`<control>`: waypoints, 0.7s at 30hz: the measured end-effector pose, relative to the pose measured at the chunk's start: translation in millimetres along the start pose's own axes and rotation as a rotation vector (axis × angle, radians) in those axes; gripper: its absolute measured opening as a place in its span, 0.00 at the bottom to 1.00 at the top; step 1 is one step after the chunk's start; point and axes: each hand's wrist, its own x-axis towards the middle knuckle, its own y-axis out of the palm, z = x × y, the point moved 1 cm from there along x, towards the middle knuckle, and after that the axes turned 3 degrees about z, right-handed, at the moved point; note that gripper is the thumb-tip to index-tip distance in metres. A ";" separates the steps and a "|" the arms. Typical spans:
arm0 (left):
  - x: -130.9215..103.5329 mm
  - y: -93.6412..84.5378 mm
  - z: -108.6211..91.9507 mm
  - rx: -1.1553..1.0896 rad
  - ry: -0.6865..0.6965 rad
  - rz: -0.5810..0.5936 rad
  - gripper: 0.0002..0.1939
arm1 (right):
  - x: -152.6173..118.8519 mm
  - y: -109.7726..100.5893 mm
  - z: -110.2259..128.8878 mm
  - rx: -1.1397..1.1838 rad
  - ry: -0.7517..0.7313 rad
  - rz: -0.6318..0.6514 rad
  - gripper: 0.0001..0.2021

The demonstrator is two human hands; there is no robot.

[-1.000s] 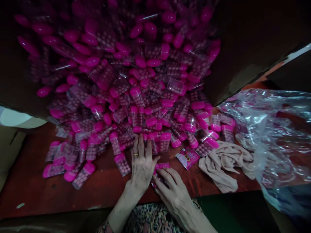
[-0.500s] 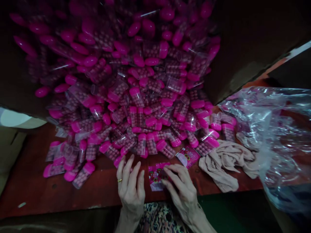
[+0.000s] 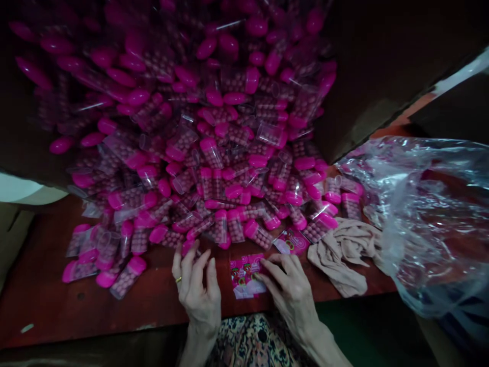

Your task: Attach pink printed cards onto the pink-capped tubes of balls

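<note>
A pink printed label with cartoon figures and a pale lower strip lies flat on the red-brown table. My right hand rests at its right edge, fingers bent and loosely apart, fingertips touching the label. To the left, my left hand, with a ring on one finger, has its fingers spread. Those fingertips reach the pink cap of a small bottle at the front of the heap; the rest of that bottle is mostly hidden. Clear pink-capped bottles full of small round balls are piled just beyond both hands.
The big heap spills from a dark box onto the table. Another pink label lies behind my right hand. A crumpled beige cloth and a clear plastic bag are on the right. Several bottles lie at left.
The view has shifted slightly. My left hand has moved a little left, its fingers further around the pink cap. My right hand covers slightly less of the label.
</note>
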 end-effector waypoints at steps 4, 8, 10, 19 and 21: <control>-7.5 -5.9 -8.9 -0.021 0.046 0.035 0.15 | -3.5 9.4 -0.8 -0.046 0.018 -0.011 0.06; -12.7 -6.3 -21.4 -0.089 0.089 0.098 0.14 | -3.4 10.3 -2.5 -0.006 0.008 -0.038 0.07; -12.7 -6.2 -25.7 -0.132 0.086 0.107 0.14 | -3.9 7.5 -2.6 0.030 -0.011 -0.078 0.09; 13.5 2.6 -40.0 -0.672 -0.566 0.561 0.07 | 2.7 -3.3 14.3 0.134 -0.104 -0.124 0.18; 16.3 7.7 -42.4 -0.825 -0.759 0.581 0.07 | 5.5 -2.8 18.0 0.182 -0.046 -0.140 0.19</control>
